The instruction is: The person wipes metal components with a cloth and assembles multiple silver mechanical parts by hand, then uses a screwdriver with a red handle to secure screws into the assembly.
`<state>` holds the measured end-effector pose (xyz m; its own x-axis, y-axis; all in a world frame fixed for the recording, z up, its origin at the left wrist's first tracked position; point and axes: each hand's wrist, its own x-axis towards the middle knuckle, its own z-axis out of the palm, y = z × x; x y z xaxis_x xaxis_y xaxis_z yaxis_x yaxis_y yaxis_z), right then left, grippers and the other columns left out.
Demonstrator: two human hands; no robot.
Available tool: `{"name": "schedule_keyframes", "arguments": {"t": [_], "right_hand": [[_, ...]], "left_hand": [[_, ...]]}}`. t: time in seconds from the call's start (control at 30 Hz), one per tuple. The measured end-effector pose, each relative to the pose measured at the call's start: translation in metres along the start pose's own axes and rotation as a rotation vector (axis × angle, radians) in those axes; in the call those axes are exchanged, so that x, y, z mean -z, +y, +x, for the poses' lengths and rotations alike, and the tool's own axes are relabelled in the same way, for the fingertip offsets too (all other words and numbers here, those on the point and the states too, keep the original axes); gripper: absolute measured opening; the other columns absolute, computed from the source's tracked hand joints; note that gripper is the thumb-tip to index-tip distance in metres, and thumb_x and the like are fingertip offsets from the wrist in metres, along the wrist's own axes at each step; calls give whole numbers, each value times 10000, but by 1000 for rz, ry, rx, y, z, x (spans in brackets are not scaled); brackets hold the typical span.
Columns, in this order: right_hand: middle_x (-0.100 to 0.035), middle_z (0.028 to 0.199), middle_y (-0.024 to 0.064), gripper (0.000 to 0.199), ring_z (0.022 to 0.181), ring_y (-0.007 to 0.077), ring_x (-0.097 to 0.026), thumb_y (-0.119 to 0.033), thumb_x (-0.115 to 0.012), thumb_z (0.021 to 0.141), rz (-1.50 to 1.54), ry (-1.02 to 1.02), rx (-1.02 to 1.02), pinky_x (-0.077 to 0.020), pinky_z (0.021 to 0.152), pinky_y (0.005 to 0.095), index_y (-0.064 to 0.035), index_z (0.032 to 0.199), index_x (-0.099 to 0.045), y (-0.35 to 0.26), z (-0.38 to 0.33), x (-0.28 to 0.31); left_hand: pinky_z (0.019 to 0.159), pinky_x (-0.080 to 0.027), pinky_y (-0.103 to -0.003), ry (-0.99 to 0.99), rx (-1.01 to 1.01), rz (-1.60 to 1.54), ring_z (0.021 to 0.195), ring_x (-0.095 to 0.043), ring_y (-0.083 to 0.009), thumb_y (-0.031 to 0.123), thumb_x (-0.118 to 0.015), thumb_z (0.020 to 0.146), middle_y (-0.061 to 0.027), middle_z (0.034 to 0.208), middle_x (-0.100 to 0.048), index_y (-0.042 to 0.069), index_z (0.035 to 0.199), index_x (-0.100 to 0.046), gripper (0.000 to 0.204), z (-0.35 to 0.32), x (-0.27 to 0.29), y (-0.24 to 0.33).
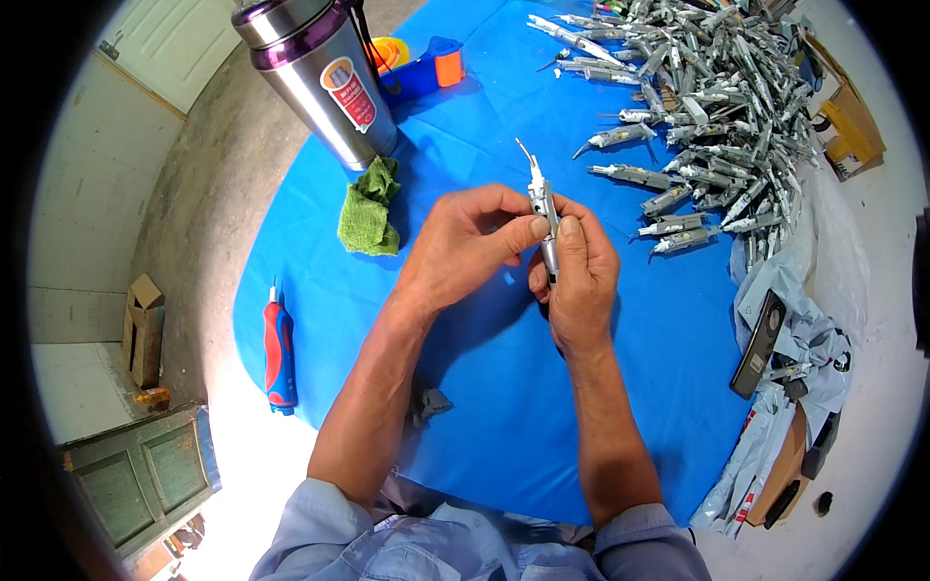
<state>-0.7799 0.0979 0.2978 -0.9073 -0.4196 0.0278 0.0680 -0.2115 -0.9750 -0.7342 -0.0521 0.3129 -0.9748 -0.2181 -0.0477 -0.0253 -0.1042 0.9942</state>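
Observation:
Both hands hold one slim silver metal part point(542, 199) upright over the blue table cover point(504, 387); a thin bent tip sticks out of its top. My left hand point(463, 242) pinches its side with thumb and fingers. My right hand point(577, 276) wraps its lower end, thumb pressed on the shaft. A large heap of similar silver parts point(712, 87) lies at the far right of the table.
A steel tumbler with a purple band point(320, 77) stands at the far left, a green cloth point(371, 208) beside it. A red and blue electric screwdriver point(280, 353) lies at the left edge. A blue and orange tool point(426, 70) sits behind. Plastic bags and a dark phone point(759, 344) are at right.

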Motion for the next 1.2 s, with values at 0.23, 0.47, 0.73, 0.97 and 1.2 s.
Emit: {"name": "schedule_keyframes", "arguments": {"t": [0.23, 0.47, 0.73, 0.97, 1.2], "right_hand": [[-623, 769, -1, 387, 554, 19, -511, -248, -415, 1154, 32, 12, -12, -383, 464, 199, 26, 1283, -656, -2, 1, -1], [-615, 744, 0, 395, 544, 22, -506, -250, -414, 1155, 52, 10, -16, -377, 457, 204, 37, 1285, -652, -1, 1, 0], [-629, 773, 3, 389, 558, 23, -521, -254, -417, 1154, 28, 21, -31, -402, 466, 200, 24, 1288, -653, -3, 0, -1], [-628, 775, 1, 392, 556, 18, -518, -256, -411, 1156, -13, 8, 8, -399, 465, 198, 24, 1287, -651, 0, 1, -1], [-609, 742, -6, 396, 541, 16, -500, -252, -407, 1157, 31, 16, -14, -376, 453, 199, 31, 1292, -649, -1, 1, -1]], "left_hand": [[656, -542, -248, -13, -27, -24, 776, -645, -86, 204, -778, 996, -29, 942, -734, 10, 1122, -765, 231, 0, 0, -4], [649, -539, -248, -22, -25, -10, 760, -642, -87, 196, -770, 1001, -28, 937, -733, 10, 1137, -765, 231, 0, 2, -4], [666, -542, -259, -17, -8, -14, 774, -646, -95, 201, -767, 1002, -39, 947, -736, 1, 1133, -759, 240, -1, 0, 0], [667, -541, -258, -10, -12, -5, 779, -648, -97, 208, -767, 1004, -43, 952, -736, -3, 1125, -756, 243, -1, 0, 0], [660, -543, -256, -11, -37, -14, 768, -648, -95, 213, -760, 1011, -40, 946, -735, 0, 1130, -757, 244, 0, 0, -5]]}}
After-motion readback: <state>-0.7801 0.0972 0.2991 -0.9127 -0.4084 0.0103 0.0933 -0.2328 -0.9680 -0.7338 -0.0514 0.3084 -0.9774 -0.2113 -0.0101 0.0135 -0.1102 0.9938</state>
